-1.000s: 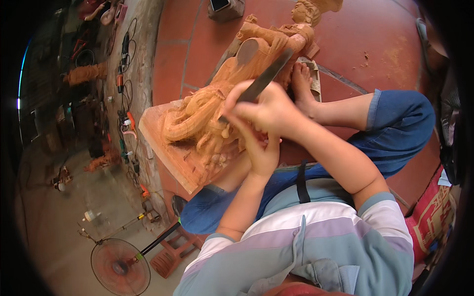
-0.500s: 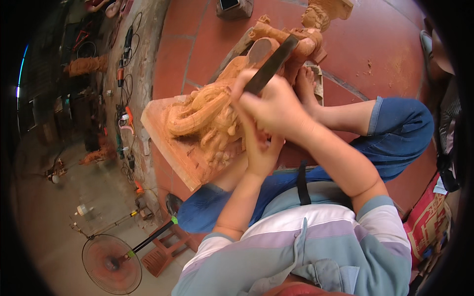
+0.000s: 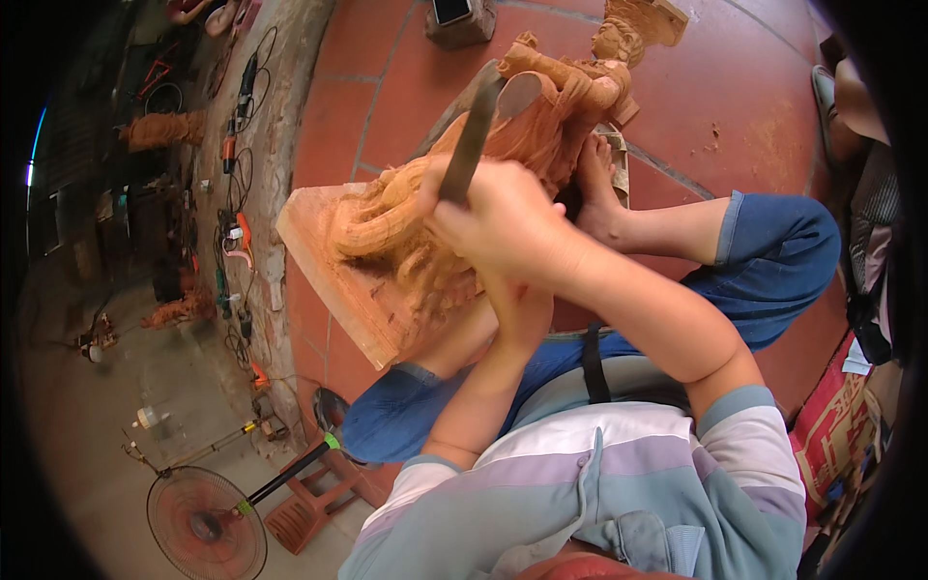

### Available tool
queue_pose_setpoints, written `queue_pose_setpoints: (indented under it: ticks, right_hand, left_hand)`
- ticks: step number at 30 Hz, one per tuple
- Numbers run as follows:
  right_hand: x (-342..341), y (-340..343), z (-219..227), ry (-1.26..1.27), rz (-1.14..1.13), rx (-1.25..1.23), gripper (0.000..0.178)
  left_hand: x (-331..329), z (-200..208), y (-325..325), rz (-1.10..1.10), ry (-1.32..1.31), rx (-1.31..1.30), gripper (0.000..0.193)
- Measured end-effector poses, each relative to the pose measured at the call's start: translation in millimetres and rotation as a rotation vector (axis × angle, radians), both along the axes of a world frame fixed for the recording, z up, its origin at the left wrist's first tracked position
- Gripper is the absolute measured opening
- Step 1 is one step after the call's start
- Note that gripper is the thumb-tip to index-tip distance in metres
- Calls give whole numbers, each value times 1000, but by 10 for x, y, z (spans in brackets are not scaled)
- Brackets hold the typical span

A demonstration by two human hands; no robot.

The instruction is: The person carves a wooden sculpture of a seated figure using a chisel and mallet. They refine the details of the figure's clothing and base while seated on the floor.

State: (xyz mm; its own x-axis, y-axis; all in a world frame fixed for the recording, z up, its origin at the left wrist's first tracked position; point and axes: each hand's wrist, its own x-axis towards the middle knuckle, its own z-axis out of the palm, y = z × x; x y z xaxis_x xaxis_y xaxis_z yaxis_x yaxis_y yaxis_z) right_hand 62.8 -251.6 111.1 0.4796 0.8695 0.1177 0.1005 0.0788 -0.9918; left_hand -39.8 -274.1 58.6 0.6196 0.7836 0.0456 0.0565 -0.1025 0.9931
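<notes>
A carved wooden figure (image 3: 372,217) lies slantwise in front of me on the tiled floor, its flat base plate towards me on the left and its head at the far right. Over the carving's middle my right hand (image 3: 498,217) is closed round a flat dark bar (image 3: 476,130), like a file, which sticks up out of the fist. Just below it, my left hand (image 3: 522,311) is mostly covered by the right one. Its fingers, and anything in them, are hidden. My bare foot (image 3: 599,198) rests beside the figure's far part.
A dark block (image 3: 462,29) with a phone-like device on it stands at the far edge. Cables and power tools (image 3: 232,145) line the ledge at the left. A standing fan (image 3: 206,527) and a small brown stool (image 3: 300,517) are at the lower left. Wood dust (image 3: 773,145) lies on the right tiles.
My right hand has shifted left over the carving, and the bar has swung from leaning right to nearly upright. My left hand's fingers, partly visible before, are now covered.
</notes>
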Motion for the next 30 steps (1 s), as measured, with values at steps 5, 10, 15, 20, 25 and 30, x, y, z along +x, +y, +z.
queue_pose_setpoints:
  ticks: [5, 10, 15, 20, 25, 30]
  right_hand:
    - [375, 10, -185, 329, -15, -53, 9]
    - [136, -28, -102, 275, 52, -13, 13]
    - [364, 49, -278, 383, -8, -50, 14]
    - [84, -9, -17, 141, 42, -13, 13]
    - [354, 15, 31, 235, -54, -141, 12]
    - [35, 97, 8, -33, 2, -85, 15]
  left_hand:
    - [112, 342, 178, -148, 171, -221, 89]
    - [28, 9, 72, 0, 12, 0, 85]
    - [111, 256, 161, -85, 145, -107, 81]
    - [-113, -46, 74, 49, 47, 37, 73]
    - [0, 357, 239, -218, 287, -121, 87]
    - [-28, 17, 108, -8, -37, 17, 75]
